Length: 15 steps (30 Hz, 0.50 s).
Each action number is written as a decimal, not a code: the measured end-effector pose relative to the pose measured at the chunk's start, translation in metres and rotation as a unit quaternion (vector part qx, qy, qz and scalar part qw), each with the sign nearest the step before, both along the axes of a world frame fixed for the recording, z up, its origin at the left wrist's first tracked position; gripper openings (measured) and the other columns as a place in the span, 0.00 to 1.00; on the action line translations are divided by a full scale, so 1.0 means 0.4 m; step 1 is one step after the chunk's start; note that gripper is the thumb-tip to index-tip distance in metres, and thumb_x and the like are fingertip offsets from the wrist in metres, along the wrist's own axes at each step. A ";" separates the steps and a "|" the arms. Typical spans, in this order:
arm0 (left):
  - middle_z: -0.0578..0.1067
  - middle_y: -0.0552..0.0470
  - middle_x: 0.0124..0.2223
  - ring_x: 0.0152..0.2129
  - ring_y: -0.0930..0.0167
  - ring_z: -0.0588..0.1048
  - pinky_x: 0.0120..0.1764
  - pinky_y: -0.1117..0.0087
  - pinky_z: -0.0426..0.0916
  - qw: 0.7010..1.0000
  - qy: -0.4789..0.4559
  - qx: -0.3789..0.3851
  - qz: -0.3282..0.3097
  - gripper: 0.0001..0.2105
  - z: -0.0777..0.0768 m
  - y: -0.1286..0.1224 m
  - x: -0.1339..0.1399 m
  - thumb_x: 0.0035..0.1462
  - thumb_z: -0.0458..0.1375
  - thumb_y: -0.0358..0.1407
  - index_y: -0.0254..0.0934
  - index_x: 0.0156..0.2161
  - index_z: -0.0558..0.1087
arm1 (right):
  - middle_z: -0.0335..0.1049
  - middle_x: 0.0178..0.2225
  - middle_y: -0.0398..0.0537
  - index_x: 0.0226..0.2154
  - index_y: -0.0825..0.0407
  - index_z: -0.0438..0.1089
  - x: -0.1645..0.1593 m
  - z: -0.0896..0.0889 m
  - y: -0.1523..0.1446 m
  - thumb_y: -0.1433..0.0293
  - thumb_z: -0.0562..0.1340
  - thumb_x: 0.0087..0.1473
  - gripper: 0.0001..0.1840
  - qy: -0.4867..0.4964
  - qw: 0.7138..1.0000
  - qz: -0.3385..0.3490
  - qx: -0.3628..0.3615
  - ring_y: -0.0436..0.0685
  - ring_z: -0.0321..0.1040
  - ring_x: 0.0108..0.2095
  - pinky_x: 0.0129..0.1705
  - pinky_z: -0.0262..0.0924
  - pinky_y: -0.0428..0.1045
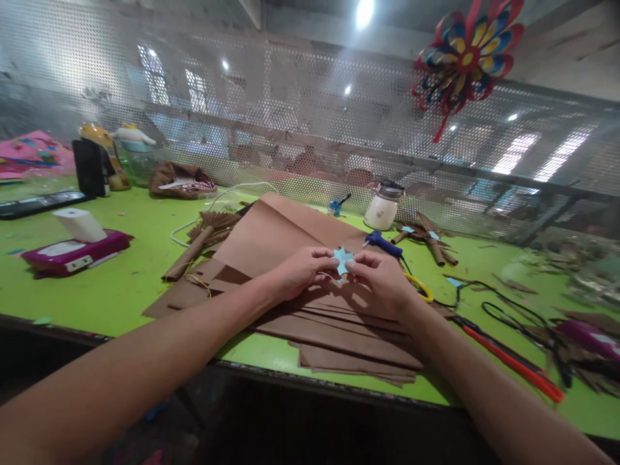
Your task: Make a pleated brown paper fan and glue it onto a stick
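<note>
A small light-blue paper star (pixel 342 259) with several points is pinched between my two hands. My left hand (pixel 307 270) grips its left side between thumb and fingers. On the other side, the thumb and fingers of my right hand (pixel 380 276) close on its right edge. Both hands hover over a stack of brown paper sheets (pixel 358 361). A large folded brown sheet (pixel 276 232) lies behind them. Close to my right hand are a blue glue gun (pixel 382 243) and a yellow ring-shaped handle (pixel 420 288).
Rolled brown paper pieces (pixel 188 252) lie to the left, more with blue stars (pixel 434 239) at right. A red-and-black cutter (pixel 513 361) and black cable (pixel 513 313) occupy the right. A white jar (pixel 382 208), purple tissue pack (pixel 77 252) and mesh screen (pixel 300 123) stand around the green table (pixel 145 213).
</note>
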State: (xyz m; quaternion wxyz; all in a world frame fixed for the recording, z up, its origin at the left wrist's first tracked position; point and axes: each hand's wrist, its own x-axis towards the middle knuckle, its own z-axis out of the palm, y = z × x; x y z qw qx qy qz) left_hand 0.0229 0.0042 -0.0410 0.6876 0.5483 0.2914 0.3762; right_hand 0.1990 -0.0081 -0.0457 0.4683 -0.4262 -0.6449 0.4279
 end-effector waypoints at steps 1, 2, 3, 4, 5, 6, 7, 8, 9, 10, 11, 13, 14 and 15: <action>0.72 0.48 0.29 0.23 0.77 0.70 0.27 0.76 0.64 1.000 -0.007 -0.008 0.004 0.09 0.000 0.001 -0.001 0.45 0.61 0.34 0.30 0.31 0.70 | 0.65 0.21 0.42 0.25 0.55 0.68 -0.001 -0.002 0.000 0.62 0.64 0.41 0.13 0.019 1.000 0.009 -0.014 0.48 0.58 0.22 0.26 0.52 0.46; 0.72 0.49 0.28 0.23 0.77 0.70 0.27 0.76 0.64 1.000 -0.014 -0.013 0.007 0.08 0.000 0.002 -0.003 0.45 0.61 0.33 0.30 0.31 0.70 | 0.65 0.20 0.42 0.24 0.56 0.68 -0.003 -0.003 0.000 0.62 0.65 0.40 0.13 0.034 0.999 0.017 -0.028 0.47 0.58 0.22 0.26 0.52 0.45; 0.73 0.50 0.28 0.23 0.78 0.70 0.27 0.76 0.63 1.000 -0.020 -0.014 0.010 0.08 0.000 0.003 -0.003 0.44 0.62 0.33 0.30 0.31 0.70 | 0.65 0.20 0.42 0.24 0.56 0.69 -0.005 -0.003 -0.002 0.62 0.66 0.39 0.13 0.047 0.998 0.024 -0.042 0.47 0.57 0.22 0.26 0.52 0.45; 0.73 0.50 0.28 0.23 0.78 0.70 0.28 0.76 0.63 1.000 -0.024 -0.012 0.012 0.08 -0.001 0.004 -0.004 0.44 0.62 0.33 0.30 0.30 0.70 | 0.64 0.20 0.42 0.24 0.56 0.69 -0.007 -0.002 -0.003 0.62 0.66 0.39 0.13 0.058 0.996 0.032 -0.056 0.47 0.57 0.22 0.26 0.52 0.45; 0.73 0.50 0.28 0.24 0.78 0.70 0.29 0.76 0.63 1.000 -0.025 -0.008 0.015 0.08 -0.001 0.005 -0.004 0.44 0.62 0.34 0.30 0.30 0.71 | 0.64 0.20 0.42 0.24 0.56 0.69 -0.008 0.000 -0.005 0.63 0.66 0.38 0.13 0.068 0.995 0.039 -0.068 0.47 0.57 0.22 0.27 0.53 0.46; 0.73 0.50 0.28 0.25 0.78 0.70 0.29 0.76 0.63 1.000 -0.023 -0.003 0.019 0.08 -0.002 0.006 -0.004 0.44 0.62 0.34 0.31 0.29 0.71 | 0.64 0.20 0.42 0.24 0.56 0.69 -0.009 0.001 -0.007 0.63 0.66 0.38 0.13 0.075 0.993 0.047 -0.078 0.47 0.58 0.22 0.27 0.53 0.46; 0.73 0.51 0.28 0.25 0.78 0.70 0.29 0.77 0.62 1.000 -0.018 0.001 0.025 0.09 -0.004 0.007 -0.004 0.43 0.63 0.34 0.31 0.29 0.71 | 0.64 0.21 0.42 0.23 0.56 0.69 -0.009 0.003 -0.009 0.63 0.66 0.38 0.13 0.081 0.991 0.056 -0.085 0.47 0.58 0.23 0.28 0.54 0.46; 0.72 0.51 0.28 0.24 0.78 0.69 0.28 0.77 0.62 0.999 -0.011 0.005 0.031 0.09 -0.005 0.007 -0.004 0.43 0.63 0.35 0.31 0.29 0.71 | 0.64 0.21 0.42 0.23 0.56 0.69 -0.009 0.004 -0.010 0.63 0.66 0.39 0.12 0.086 0.990 0.064 -0.090 0.47 0.58 0.23 0.28 0.54 0.46; 0.72 0.52 0.27 0.23 0.79 0.69 0.27 0.77 0.61 0.999 -0.003 0.011 0.037 0.09 -0.007 0.008 -0.003 0.43 0.63 0.35 0.31 0.28 0.71 | 0.65 0.21 0.42 0.24 0.56 0.70 -0.008 0.005 -0.011 0.63 0.66 0.39 0.12 0.090 0.989 0.070 -0.093 0.47 0.59 0.23 0.29 0.55 0.46; 0.71 0.53 0.26 0.21 0.80 0.68 0.26 0.77 0.60 0.999 0.004 0.019 0.044 0.09 -0.008 0.008 -0.003 0.42 0.63 0.36 0.31 0.28 0.70 | 0.65 0.22 0.42 0.24 0.56 0.70 -0.007 0.005 -0.011 0.64 0.66 0.39 0.12 0.092 0.989 0.073 -0.094 0.47 0.59 0.23 0.29 0.55 0.46; 0.70 0.54 0.25 0.20 0.80 0.66 0.25 0.77 0.59 0.998 0.010 0.028 0.048 0.10 -0.010 0.009 -0.002 0.42 0.63 0.36 0.31 0.27 0.70 | 0.65 0.22 0.43 0.24 0.56 0.70 -0.006 0.005 -0.010 0.64 0.66 0.39 0.12 0.093 0.989 0.073 -0.094 0.47 0.59 0.23 0.30 0.55 0.47; 0.68 0.56 0.23 0.18 0.80 0.65 0.23 0.77 0.58 0.998 0.018 0.044 0.052 0.10 -0.013 0.009 -0.002 0.42 0.63 0.36 0.31 0.26 0.69 | 0.66 0.23 0.44 0.26 0.56 0.70 -0.002 0.004 -0.008 0.64 0.66 0.39 0.12 0.095 0.989 0.069 -0.089 0.48 0.60 0.24 0.30 0.55 0.47; 0.68 0.56 0.22 0.18 0.80 0.64 0.23 0.77 0.58 0.997 0.022 0.049 0.051 0.10 -0.015 0.009 -0.002 0.42 0.63 0.36 0.31 0.26 0.69 | 0.66 0.24 0.44 0.26 0.56 0.70 -0.001 0.003 -0.007 0.64 0.65 0.40 0.12 0.094 0.990 0.067 -0.085 0.48 0.60 0.24 0.30 0.55 0.47; 0.67 0.56 0.22 0.18 0.80 0.64 0.23 0.77 0.58 0.997 0.027 0.050 0.049 0.10 -0.016 0.009 -0.002 0.42 0.62 0.36 0.31 0.25 0.69 | 0.66 0.24 0.44 0.26 0.57 0.70 0.000 0.002 -0.006 0.64 0.65 0.40 0.12 0.090 0.990 0.066 -0.081 0.48 0.60 0.24 0.30 0.55 0.47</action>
